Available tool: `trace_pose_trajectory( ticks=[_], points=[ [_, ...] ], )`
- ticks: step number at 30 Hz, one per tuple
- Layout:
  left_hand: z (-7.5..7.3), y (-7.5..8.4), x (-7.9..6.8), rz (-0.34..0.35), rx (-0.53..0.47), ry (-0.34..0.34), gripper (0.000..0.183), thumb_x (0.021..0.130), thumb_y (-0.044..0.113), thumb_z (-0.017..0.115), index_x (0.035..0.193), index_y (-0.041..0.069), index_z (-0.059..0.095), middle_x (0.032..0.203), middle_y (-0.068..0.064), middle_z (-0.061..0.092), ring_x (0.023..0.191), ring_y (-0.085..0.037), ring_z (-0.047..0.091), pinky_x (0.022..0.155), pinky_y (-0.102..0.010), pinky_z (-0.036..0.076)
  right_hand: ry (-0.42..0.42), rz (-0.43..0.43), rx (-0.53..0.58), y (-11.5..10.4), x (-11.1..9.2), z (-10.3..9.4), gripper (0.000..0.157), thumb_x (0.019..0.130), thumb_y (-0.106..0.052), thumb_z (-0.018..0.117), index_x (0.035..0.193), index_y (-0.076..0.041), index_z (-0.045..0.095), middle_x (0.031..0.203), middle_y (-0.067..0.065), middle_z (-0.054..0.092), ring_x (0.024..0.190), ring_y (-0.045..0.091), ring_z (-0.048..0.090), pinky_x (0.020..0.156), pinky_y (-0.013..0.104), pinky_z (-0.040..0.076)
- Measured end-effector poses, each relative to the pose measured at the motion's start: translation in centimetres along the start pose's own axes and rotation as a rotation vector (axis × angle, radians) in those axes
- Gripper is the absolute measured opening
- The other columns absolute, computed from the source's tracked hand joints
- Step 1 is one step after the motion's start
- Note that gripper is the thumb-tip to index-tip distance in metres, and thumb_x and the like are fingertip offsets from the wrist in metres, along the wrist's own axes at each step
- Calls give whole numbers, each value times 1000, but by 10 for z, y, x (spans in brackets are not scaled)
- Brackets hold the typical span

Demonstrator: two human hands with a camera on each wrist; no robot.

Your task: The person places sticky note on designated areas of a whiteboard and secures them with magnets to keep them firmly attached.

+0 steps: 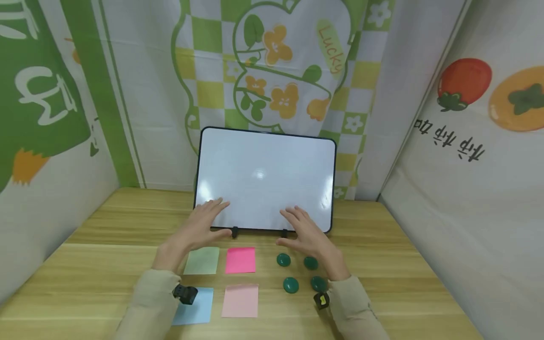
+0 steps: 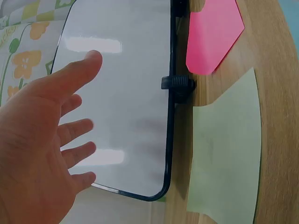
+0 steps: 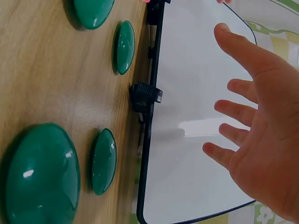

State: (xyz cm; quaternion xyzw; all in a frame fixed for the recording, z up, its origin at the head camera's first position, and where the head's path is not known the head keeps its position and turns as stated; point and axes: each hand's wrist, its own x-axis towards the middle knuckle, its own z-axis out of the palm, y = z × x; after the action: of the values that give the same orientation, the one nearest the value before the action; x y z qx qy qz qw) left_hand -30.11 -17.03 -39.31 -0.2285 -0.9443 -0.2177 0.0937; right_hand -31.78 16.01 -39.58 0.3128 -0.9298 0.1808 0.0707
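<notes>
A whiteboard point(image 1: 267, 174) with a black frame leans upright at the back, its surface blank apart from glare. Before its lower left part hovers my left hand point(image 1: 196, 230), fingers spread and holding nothing. My right hand point(image 1: 307, 234) is held the same way before the lower right part, also without anything in it. Below the left hand lie square sticky notes: pale green point(image 1: 201, 262), bright pink point(image 1: 240, 260), light pink point(image 1: 240, 302) and blue point(image 1: 199, 307), partly covered by the left wrist. Near the right wrist sit several glossy green round pieces point(image 1: 291, 285), domed in the right wrist view point(image 3: 42, 177).
Black stand clips point(image 2: 180, 83) grip the board's bottom edge. The wooden table point(image 1: 382, 264) is bordered by a printed cloth point(image 1: 212, 71) behind and white printed sheets point(image 1: 467, 198) at the sides. Each wrist carries a small black camera point(image 1: 185, 294).
</notes>
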Motion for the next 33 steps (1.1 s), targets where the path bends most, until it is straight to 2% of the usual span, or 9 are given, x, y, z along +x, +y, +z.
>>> trace_pose_trajectory(
  ticks=[5, 9, 13, 19, 24, 27, 33],
  points=[
    [-2, -6, -3, -16, -38, -12, 71, 94, 43, 66, 149, 6, 41, 154, -24, 38, 144, -47, 29, 115, -66, 23, -38, 16, 52, 0, -1, -1, 78, 88, -44, 73, 152, -15, 39, 153, 9, 42, 142, 29, 38, 113, 48, 39],
    [-4, -10, -6, -36, -77, -28, 61, 95, 36, 66, 145, 6, 47, 152, -23, 42, 143, -49, 29, 114, -66, 26, -53, -12, 54, 2, -1, -1, 71, 90, -42, 72, 149, -14, 45, 146, 9, 48, 135, 28, 46, 109, 46, 44],
    [-5, -12, -8, -21, -82, -34, 53, 96, 33, 65, 139, 5, 54, 144, -21, 51, 136, -46, 42, 111, -63, 34, -75, -44, 54, 5, -1, -1, 66, 90, -40, 71, 145, -11, 50, 139, 9, 54, 128, 27, 51, 105, 44, 47],
    [-6, -19, -9, -8, -112, -72, 43, 96, 27, 65, 130, 2, 60, 129, -16, 62, 119, -39, 57, 100, -55, 47, -141, -70, 134, 9, 0, 0, 57, 92, -34, 71, 140, -6, 55, 131, 14, 59, 121, 30, 55, 101, 45, 48],
    [-6, -26, -9, -65, -171, -123, 39, 96, 26, 66, 125, 1, 64, 124, -16, 65, 112, -33, 61, 96, -51, 51, -190, -61, 177, 14, -2, 3, 51, 94, -33, 68, 136, -5, 58, 124, 13, 62, 116, 27, 58, 99, 45, 49],
    [-6, -28, -10, -102, -197, -154, 37, 95, 25, 67, 123, 2, 65, 121, -15, 67, 109, -29, 62, 95, -49, 52, -212, -59, 194, 16, -1, 5, 48, 95, -31, 68, 134, -6, 60, 121, 14, 63, 114, 30, 59, 97, 47, 49],
    [-8, -32, -13, -140, -249, -200, 34, 94, 21, 68, 120, 1, 66, 112, -10, 69, 104, -25, 63, 89, -45, 54, -238, -77, 213, 18, -1, 6, 41, 93, -28, 70, 127, -5, 66, 115, 13, 66, 109, 29, 60, 94, 48, 51]
  ],
)
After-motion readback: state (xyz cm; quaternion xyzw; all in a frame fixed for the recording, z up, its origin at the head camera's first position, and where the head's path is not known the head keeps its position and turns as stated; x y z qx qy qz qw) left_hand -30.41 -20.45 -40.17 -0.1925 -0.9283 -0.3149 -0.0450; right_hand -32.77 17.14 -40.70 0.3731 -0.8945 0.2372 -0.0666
